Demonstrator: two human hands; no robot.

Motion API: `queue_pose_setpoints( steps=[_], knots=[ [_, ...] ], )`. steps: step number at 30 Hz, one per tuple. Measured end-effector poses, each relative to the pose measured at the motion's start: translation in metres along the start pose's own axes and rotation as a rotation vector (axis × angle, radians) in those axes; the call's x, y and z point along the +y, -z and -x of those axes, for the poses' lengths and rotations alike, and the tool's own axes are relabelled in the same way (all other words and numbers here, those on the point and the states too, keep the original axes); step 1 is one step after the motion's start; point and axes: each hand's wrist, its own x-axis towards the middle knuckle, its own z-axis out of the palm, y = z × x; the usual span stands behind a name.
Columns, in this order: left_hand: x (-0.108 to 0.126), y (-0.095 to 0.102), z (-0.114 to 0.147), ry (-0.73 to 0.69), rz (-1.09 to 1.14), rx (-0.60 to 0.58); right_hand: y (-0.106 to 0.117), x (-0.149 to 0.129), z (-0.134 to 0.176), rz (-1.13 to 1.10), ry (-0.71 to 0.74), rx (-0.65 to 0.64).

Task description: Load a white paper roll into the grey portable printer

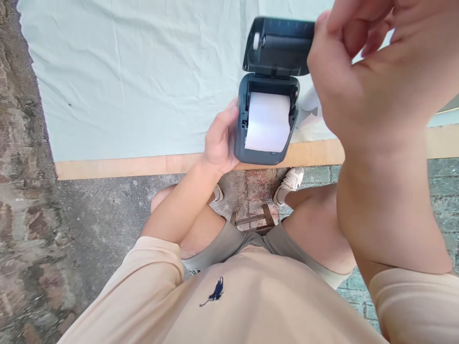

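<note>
A dark portable label printer (241, 138) is held up over the table's near edge, its lid (287, 45) swung open on the far side. Inside the bay sits a white paper roll (268, 119), its loose end lying over the printer's front. My left hand (223, 136) grips the printer's left side, fingers partly hidden behind it. My right hand (366, 57) is closed at the right edge of the lid, thumb and finger against it. Part of its grip is hidden by the hand itself.
A white cloth (143, 86) with wrinkles covers the table, whose wooden edge (125, 166) faces me. A white object (310, 100), partly hidden by my right hand, stands right of the printer. A stone wall (25, 191) runs along the left. Under me is a wooden stool (267, 215).
</note>
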Motion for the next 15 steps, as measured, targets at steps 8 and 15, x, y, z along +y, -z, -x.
queue_pose_setpoints(
  steps=[8,15],
  knots=[
    [-0.006,0.007,-0.001,-0.07,0.031,-0.113,-0.011,-0.022,-0.005,0.196,-0.122,-0.387],
    [-0.004,0.0,0.003,-0.07,-0.086,-0.041,-0.026,-0.021,-0.001,0.351,-0.085,-0.458]
  ],
)
